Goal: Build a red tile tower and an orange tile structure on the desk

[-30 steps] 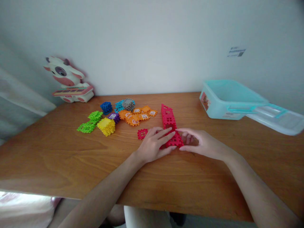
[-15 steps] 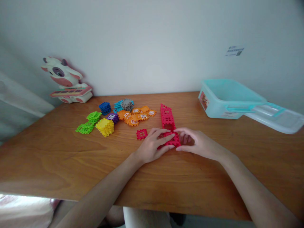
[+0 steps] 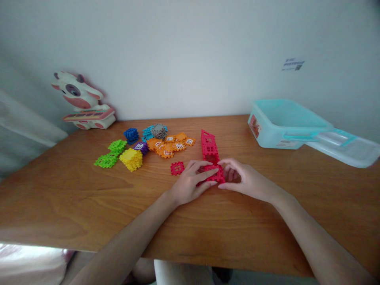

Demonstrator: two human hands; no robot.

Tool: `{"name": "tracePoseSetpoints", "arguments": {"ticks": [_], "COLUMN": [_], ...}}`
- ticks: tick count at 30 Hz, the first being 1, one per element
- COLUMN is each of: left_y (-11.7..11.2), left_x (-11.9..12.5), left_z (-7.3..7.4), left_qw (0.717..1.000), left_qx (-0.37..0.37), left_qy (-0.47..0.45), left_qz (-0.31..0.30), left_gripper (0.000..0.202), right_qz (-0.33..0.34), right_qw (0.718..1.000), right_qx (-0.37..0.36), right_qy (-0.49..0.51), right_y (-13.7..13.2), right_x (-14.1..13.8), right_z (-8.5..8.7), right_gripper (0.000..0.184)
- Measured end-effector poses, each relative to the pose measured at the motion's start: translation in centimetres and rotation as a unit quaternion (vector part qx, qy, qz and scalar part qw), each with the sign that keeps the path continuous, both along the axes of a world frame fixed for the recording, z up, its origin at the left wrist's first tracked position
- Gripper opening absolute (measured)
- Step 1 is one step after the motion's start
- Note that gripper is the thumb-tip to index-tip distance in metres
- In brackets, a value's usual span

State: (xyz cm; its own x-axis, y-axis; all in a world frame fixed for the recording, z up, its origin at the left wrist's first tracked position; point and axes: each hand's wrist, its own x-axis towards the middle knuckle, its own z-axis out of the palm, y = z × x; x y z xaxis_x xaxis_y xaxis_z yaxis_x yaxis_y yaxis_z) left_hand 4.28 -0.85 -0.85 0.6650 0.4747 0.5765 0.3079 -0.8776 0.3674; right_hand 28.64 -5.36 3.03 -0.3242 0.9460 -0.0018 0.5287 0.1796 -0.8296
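**Where are the hands?**

The left hand [image 3: 190, 184] and the right hand [image 3: 246, 180] meet at the near end of a long red plastic waffle-block frame [image 3: 209, 148], near the middle of the wooden table [image 3: 59, 198]. The frame runs away from the person, and its far end comes to a point.

**What are they doing with it?**

Holding it between them. The left hand lies curved over the near end, with its fingers pointing right. The right hand is cupped, its fingers curling in from the right side. (Exactly how the fingertips grip the blocks is hard to tell.)

**What lies closest?**

A small red square waffle block [image 3: 177, 168] sits just beside the left hand, towards the far side.

**And further left?**

A loose spread of plastic pieces: orange window tiles [image 3: 168, 146], a purple block [image 3: 141, 147], a yellow stack [image 3: 131, 159], lime green tiles [image 3: 107, 160], a blue cube [image 3: 131, 135], a teal block [image 3: 147, 133] and a grey block [image 3: 159, 131].

**Anything at the back?**

In the far left corner, a white-and-pink cartoon cow toy [image 3: 78, 95] stands against the wall. At the far right sits a pale turquoise plastic storage box [image 3: 285, 126], with a clear plastic lid [image 3: 344, 148] beside it, overhanging the table's right edge. (A small paper label [image 3: 293, 64] is stuck on the wall above, too blurred to read.)
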Motion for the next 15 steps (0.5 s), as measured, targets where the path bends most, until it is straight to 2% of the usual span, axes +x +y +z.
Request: {"name": "tracePoseSetpoints", "arguments": {"ticks": [15], "left_y": [0.03], "left_x": [0.01], "left_z": [-0.02], "left_qw": [1.000], "left_qx": [0.000], "left_qy": [0.002], "left_qz": [-0.010], "left_gripper": [0.038], "right_qz": [-0.013], "right_qw": [1.000], "right_qx": [0.018], "right_qy": [-0.001], "right_y": [-0.08], "right_x": [-0.30], "right_z": [-0.18], "right_gripper": [0.046]}}
